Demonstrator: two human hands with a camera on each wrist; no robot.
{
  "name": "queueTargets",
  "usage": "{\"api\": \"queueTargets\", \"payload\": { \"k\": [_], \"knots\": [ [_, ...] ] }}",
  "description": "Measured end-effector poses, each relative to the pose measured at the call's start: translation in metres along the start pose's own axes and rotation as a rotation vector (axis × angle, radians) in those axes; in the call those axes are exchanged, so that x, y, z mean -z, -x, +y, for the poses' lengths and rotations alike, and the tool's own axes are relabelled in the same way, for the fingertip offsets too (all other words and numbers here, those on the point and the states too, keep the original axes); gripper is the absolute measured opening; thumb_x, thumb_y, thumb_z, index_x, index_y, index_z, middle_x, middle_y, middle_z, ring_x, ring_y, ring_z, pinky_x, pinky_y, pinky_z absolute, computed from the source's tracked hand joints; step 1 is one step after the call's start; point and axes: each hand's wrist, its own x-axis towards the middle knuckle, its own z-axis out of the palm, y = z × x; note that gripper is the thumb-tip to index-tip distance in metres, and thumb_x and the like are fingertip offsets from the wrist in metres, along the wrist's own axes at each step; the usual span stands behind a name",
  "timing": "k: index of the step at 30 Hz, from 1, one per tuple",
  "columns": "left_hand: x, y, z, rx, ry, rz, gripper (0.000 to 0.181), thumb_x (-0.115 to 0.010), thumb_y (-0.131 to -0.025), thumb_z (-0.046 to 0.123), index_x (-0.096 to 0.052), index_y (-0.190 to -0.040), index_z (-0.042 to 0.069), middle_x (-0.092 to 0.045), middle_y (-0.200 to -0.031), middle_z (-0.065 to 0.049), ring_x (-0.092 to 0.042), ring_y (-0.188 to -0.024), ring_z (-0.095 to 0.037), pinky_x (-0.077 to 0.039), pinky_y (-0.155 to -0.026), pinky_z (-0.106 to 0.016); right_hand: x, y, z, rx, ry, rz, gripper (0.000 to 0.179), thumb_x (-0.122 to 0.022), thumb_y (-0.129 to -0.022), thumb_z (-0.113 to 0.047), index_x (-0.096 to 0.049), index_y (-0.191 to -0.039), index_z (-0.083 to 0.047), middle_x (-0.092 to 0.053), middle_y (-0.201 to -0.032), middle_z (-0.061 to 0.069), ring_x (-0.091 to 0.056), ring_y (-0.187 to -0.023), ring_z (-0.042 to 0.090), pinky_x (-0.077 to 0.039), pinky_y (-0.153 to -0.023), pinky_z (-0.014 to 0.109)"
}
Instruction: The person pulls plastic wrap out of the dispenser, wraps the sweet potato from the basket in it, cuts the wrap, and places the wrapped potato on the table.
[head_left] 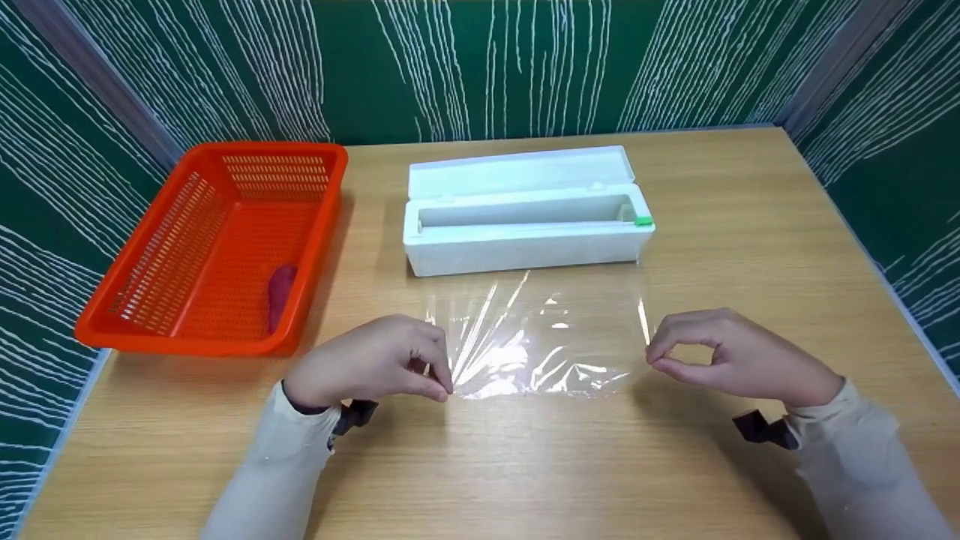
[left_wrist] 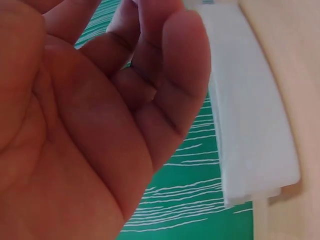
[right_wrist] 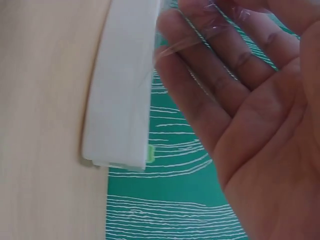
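Note:
A clear sheet of plastic wrap (head_left: 540,345) stretches from the front of a white wrap dispenser box (head_left: 525,251) toward the person. My left hand (head_left: 382,356) pinches its near left corner between thumb and fingers. At the right edge, my right hand (head_left: 739,356) pinches the film with thumb and forefinger. The dispenser's long lid (head_left: 517,172) is raised at the back, and a green slider (head_left: 643,221) sits at its right end. In the right wrist view, crinkled film (right_wrist: 200,37) crosses the fingers of the right hand (right_wrist: 250,100).
An orange plastic basket (head_left: 214,341) stands on the left of the wooden table (head_left: 525,480), with a dark red item (head_left: 281,296) inside near its right wall. Green panels with white streaks (head_left: 480,75) border the table's back and sides.

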Motion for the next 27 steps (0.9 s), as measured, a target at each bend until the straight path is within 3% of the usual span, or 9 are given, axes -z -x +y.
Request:
{"api": "queueTargets", "payload": {
  "k": [5,10,17,27],
  "knots": [
    [-0.009,-0.004,-0.005,0.054,-0.053,-0.036,0.003,-0.083,-0.088,0.019,-0.08,-0.088,0.018,-0.061,-0.076,0.014,-0.055,-0.074,-0.006,-0.049,-0.072,-0.028,-0.007,0.0,0.005,-0.038,0.032,-0.041,0.016,-0.076,-0.095,-0.01,-0.076,-0.101,-0.025,-0.074,-0.1,-0.009,-0.067,-0.089,0.007,-0.057,-0.083,0.023],
    [-0.018,-0.009,-0.008,0.126,-0.112,-0.058,0.007,-0.081,-0.089,0.017,-0.075,-0.088,0.019,-0.057,-0.072,0.015,-0.053,-0.07,-0.007,-0.045,-0.068,-0.027,-0.013,-0.001,0.01,-0.053,0.073,-0.052,0.015,-0.075,-0.095,-0.01,-0.076,-0.099,-0.024,-0.072,-0.098,-0.015,-0.067,-0.087,0.005,-0.058,-0.08,0.029],
    [-0.032,-0.015,-0.017,0.109,-0.17,-0.067,0.012,-0.083,-0.087,0.014,-0.074,-0.079,0.017,-0.059,-0.071,0.014,-0.055,-0.07,-0.007,-0.048,-0.072,-0.026,-0.02,-0.004,0.012,-0.107,0.151,-0.086,0.019,-0.076,-0.093,-0.007,-0.076,-0.098,-0.026,-0.07,-0.096,-0.019,-0.065,-0.086,0.002,-0.06,-0.08,0.033],
    [-0.04,-0.02,-0.022,0.136,-0.221,-0.057,0.01,-0.083,-0.084,0.012,-0.076,-0.078,0.018,-0.06,-0.07,0.015,-0.056,-0.069,-0.006,-0.049,-0.071,-0.025,-0.031,-0.006,0.017,0.027,0.257,-0.038,0.017,-0.082,-0.088,-0.008,-0.08,-0.094,-0.024,-0.064,-0.096,-0.015,-0.06,-0.086,0.003,-0.057,-0.076,0.026]
  ]
}}
